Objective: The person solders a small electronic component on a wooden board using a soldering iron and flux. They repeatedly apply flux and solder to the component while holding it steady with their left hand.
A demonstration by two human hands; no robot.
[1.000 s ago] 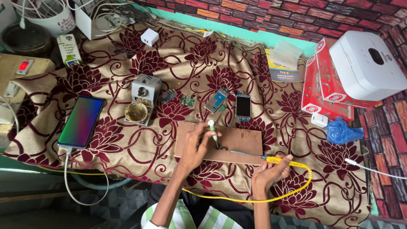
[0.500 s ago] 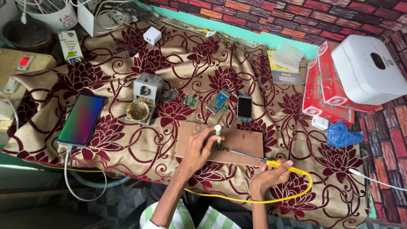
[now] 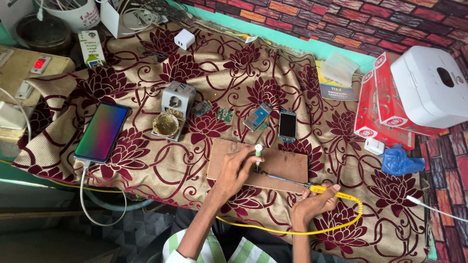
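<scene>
Left hand [image 3: 233,171] pinches a small white-and-green pen-like tool [image 3: 258,151] upright over the flat brown wooden board [image 3: 282,163]. Right hand [image 3: 312,203] grips the yellow-handled soldering iron [image 3: 317,188], tip reaching toward the left hand's tool on the board. Board's near edge lies just ahead of both hands; open floral cloth [image 3: 146,160] left of left hand. Red rectangular boxes [image 3: 378,104] stacked far right beyond right hand, white box-shaped device [image 3: 431,85] on them.

Maroon-flowered beige cloth [image 3: 146,160], yellow-handled soldering iron [image 3: 312,187], seemingly brown board [image 3: 287,165].
</scene>
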